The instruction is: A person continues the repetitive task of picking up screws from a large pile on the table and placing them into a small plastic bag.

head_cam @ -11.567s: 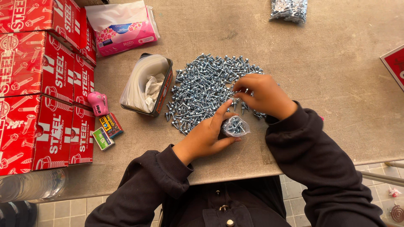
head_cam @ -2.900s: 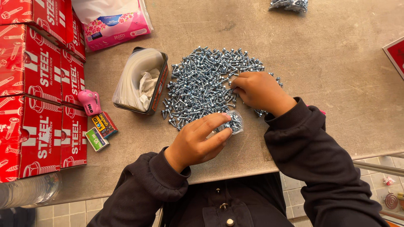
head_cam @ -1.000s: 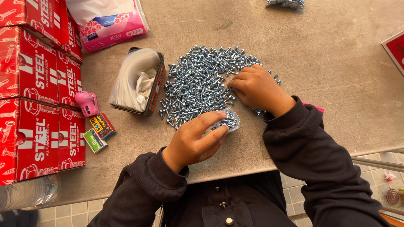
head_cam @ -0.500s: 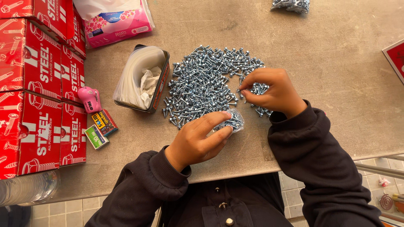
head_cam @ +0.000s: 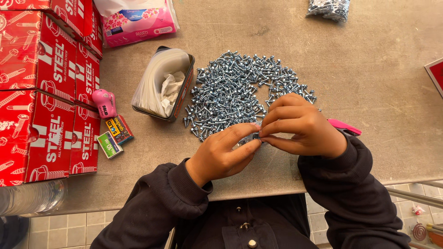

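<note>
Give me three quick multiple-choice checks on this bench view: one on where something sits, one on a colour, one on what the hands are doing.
1. Where is the tin of plastic bags relative to the screw pile?
A. On its left in the picture
B. On its right in the picture
C. On top of it

2. What colour are the stacked boxes at the left edge?
A. Blue
B. Red
C. Green

3. How are the left hand and right hand placed?
A. Both flat on the table, far apart
B. Fingertips meeting on a small bag of screws
C. Right hand lifting a box

Answers: 1 A, the tin lies between the boxes and the pile. 2 B, their faces are red with white print. 3 B, thumbs and fingers pinch together at the near edge of the pile.
</note>
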